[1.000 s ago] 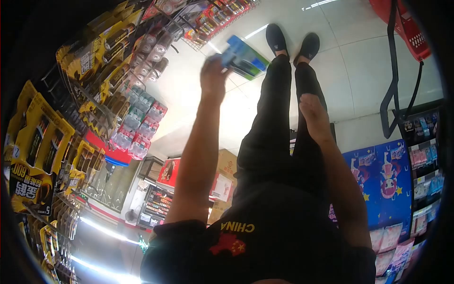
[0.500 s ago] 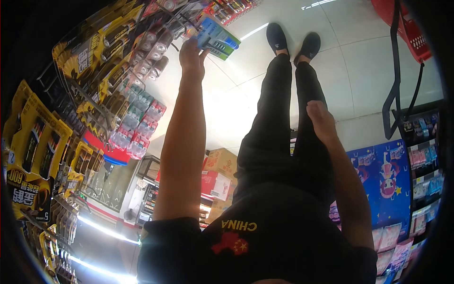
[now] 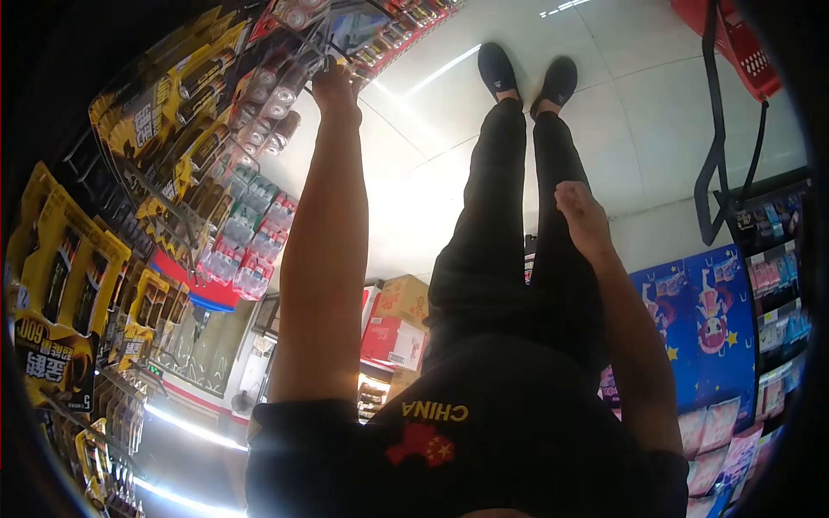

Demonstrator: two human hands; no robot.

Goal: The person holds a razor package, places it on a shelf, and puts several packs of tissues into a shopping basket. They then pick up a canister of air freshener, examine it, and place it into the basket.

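My left hand [image 3: 335, 89] is stretched out to the hanging rack at the upper left, its fingers closed at a metal hook. Just beyond them shows part of a blue-and-green packet [image 3: 356, 34], held at the hooks and mostly hidden behind the hand and wires. What the packet contains cannot be made out. Beside this hand hang packs of round-ended batteries [image 3: 278, 99]. My right hand [image 3: 581, 216] hangs in front of my right thigh, its fingers loosely curled, with nothing seen in them.
Yellow-and-black battery packs [image 3: 60, 293] crowd the hooks on the left. A red basket [image 3: 760, 65] and a dark metal bar [image 3: 710, 138] stand at the upper right. Shelves of small packets [image 3: 777, 285] line the right side. Cardboard boxes [image 3: 401, 302] lie behind me.
My left hand has moved up and left into the rack, taking the blue-and-green packet among the hooks, where less of it shows. My right hand has barely moved.
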